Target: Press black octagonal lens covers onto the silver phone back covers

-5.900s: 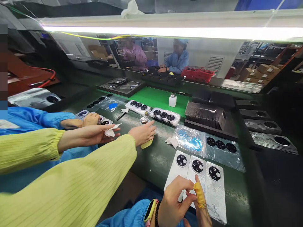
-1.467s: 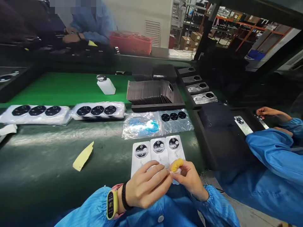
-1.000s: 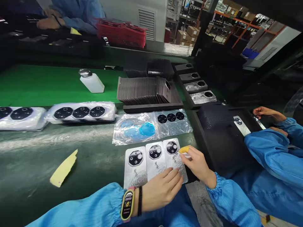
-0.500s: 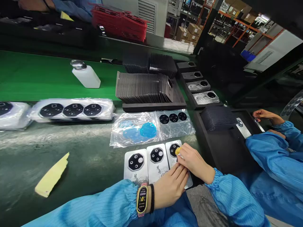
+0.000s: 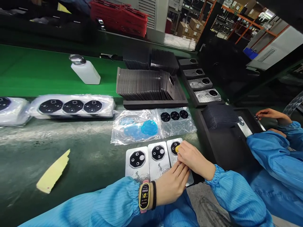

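Three silver phone back covers lie side by side at the near edge of the dark green bench: left cover [image 5: 137, 162], middle cover [image 5: 159, 159], right cover [image 5: 174, 145]. My right hand [image 5: 193, 157], a yellow finger cot [image 5: 177, 148] on its forefinger, is pinched together over the right cover's black camera ring, pressing something small and pale that I cannot make out. My left hand [image 5: 172, 184] lies flat with fingers stretched on the lower ends of the middle and right covers. It wears a watch and a black band.
Behind the covers lie clear bags with blue film [image 5: 139, 127] and black camera rings [image 5: 175, 116]. A black tray of stacked covers [image 5: 146, 86], a white dispenser bottle [image 5: 85, 71] and bagged parts [image 5: 73, 107] stand further back. A yellow strip [image 5: 53, 171] lies left. A co-worker's blue sleeve [image 5: 274, 148] works at right.
My right hand has moved from in front of me onto the right cover's camera ring. My left hand has come to rest flat on the covers. The view has swung right.
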Available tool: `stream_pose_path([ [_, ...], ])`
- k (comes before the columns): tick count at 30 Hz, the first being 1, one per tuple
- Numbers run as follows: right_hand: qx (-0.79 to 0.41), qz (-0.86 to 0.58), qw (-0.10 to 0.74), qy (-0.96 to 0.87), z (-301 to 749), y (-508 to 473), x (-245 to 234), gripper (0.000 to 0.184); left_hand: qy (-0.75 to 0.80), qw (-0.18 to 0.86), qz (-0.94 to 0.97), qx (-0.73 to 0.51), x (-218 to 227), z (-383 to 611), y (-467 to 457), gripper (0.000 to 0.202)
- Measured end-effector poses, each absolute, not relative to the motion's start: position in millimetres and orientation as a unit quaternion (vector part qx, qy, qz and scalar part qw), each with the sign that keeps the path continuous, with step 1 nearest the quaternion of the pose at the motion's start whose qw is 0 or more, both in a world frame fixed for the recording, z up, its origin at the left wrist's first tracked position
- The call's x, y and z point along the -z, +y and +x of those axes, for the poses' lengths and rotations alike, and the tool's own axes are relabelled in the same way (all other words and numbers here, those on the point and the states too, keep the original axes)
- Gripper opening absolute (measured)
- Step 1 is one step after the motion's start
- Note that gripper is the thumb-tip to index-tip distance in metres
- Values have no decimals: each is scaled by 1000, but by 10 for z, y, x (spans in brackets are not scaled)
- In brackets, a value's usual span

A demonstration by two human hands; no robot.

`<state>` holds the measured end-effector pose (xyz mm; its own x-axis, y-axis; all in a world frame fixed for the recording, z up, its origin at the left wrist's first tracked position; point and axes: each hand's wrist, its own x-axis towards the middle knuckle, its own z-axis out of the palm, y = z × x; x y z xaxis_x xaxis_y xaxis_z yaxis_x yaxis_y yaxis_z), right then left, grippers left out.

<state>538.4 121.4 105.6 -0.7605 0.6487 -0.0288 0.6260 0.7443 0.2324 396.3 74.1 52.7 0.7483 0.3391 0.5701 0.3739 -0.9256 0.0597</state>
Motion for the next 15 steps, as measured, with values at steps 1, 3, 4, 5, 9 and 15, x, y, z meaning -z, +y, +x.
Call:
stream_pose_path([
  [1, -98, 348, 55, 931, 5387, 1212, -1048, 27, -188, 32, -935, 297, -525, 3964, 739, 35],
  [3, -88, 367, 56, 925, 5394, 1205, -1031, 25, -186, 38, -937, 295, -522, 3965, 734, 35],
  [4, -85, 376, 54, 921, 5397, 1201, -1023, 24, -185, 40, -937, 295, -521, 3966, 732, 35],
  [5, -83, 380, 51, 920, 5399, 1197, -1015, 23, -184, 41, -937, 294, -522, 3967, 731, 35],
  [9, -86, 384, 29, 919, 5401, 1182, -997, 24, -182, 44, -936, 297, -538, 3966, 736, 35],
  [15, -92, 390, 1, 916, 5390, 1161, -1009, 24, -179, 50, -933, 308, -549, 3958, 747, 35],
])
